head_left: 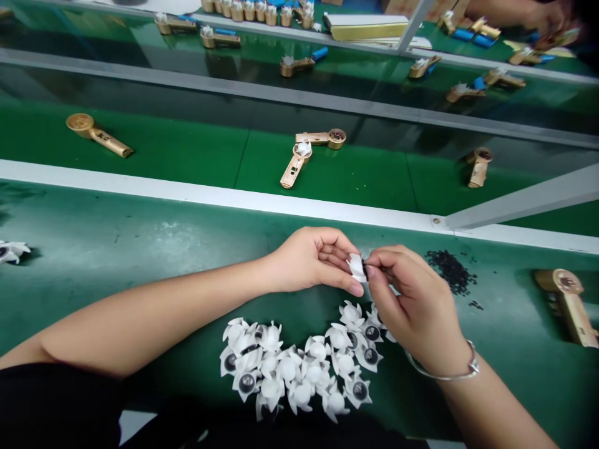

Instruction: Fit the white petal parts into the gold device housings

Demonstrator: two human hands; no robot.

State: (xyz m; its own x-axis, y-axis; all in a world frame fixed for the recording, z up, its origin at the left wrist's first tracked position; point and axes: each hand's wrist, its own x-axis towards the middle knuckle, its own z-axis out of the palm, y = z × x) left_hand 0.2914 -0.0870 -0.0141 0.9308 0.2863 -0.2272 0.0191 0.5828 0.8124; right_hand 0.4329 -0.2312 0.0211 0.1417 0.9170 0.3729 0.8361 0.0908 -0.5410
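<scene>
A small white fan piece [357,267] is held just right of the frame's centre, above the green work surface [116,249]. It is gripped between the thumb and fingers of the left hand [311,259], while its right edge is pinched by the fingertips of the right hand [412,299], on whose wrist a silver bangle [444,375] is worn. Directly below, a pile of matching white pieces [299,368] is spread on the surface. A heap of tiny black parts [452,271] is seen to the right, with a gold housing [568,305] lying at the right edge. Two more gold housings [299,156] are seen on the green belt above, and another person's hand [547,15] is glimpsed at the upper right.
</scene>
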